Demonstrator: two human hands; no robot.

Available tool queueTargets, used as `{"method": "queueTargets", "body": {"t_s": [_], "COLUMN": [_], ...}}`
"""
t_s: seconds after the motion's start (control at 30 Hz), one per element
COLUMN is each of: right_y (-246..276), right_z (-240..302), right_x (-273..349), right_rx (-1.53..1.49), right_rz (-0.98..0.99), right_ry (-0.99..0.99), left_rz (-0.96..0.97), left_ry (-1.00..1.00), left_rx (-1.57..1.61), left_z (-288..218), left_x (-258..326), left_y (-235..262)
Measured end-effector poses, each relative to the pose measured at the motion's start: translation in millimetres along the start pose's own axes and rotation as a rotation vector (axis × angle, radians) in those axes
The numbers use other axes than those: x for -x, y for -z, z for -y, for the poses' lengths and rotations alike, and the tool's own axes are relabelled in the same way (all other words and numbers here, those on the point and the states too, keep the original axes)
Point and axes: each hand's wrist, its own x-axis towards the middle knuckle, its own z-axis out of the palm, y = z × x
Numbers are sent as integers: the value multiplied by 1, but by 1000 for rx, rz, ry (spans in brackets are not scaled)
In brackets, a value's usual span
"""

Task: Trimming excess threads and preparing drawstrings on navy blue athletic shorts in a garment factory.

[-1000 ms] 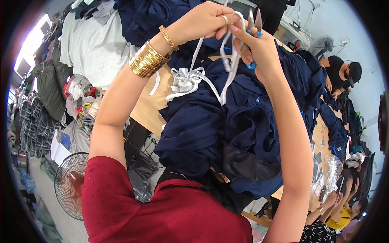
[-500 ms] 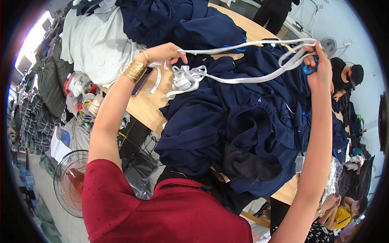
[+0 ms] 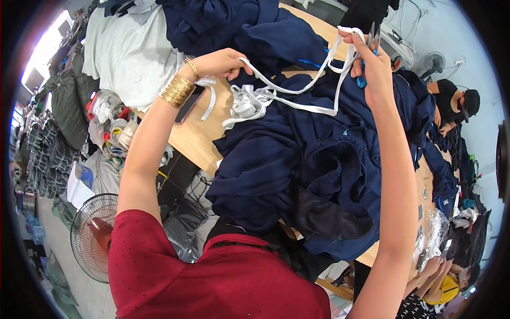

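- Dark red fabric shirt (image 3: 212, 284) scattered with tiny specks, short sleeves (image 3: 139, 242)
- Left-wrist stack of thin, shiny gold-coloured bangles (image 3: 177, 91)
- Separate gold-coloured bangle (image 3: 192, 68) just beside that stack

Cloth tape (image 3: 248, 108) (matt), metal-bladed scissors (image 3: 376, 38); wooden table (image 3: 192, 139)

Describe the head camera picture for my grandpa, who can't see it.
A person's left hand and right hand hold a white strip above navy cloth on a table; the right hand also holds scissors. A tangled white pile lies near the left hand.
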Motion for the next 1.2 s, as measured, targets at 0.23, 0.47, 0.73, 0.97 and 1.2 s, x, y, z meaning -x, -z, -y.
{"method": "queueTargets", "body": {"t_s": [0.23,0.47,0.73,0.97,1.2], "right_y": [-9,-18,-19,-51,-90], "right_z": [-7,-9,-26,-9,0], "right_x": [6,7,-6,-23,6], "right_rx": [70,86,838,307,12], "right_rz": [62,62,231,250,117], "right_ry": [-62,-64,-189,-276,-99], "left_rz": [-68,-371,-542,-603,-563], "left_ry": [-33,320,70,-284,-473], "left_rx": [-661,-434,8,277,236], "left_z": [72,103,103,-27,-83], "left_x": [-14,-55,-71,-29,-10], "left_y": [-21,-63,-30,27,-12]}}
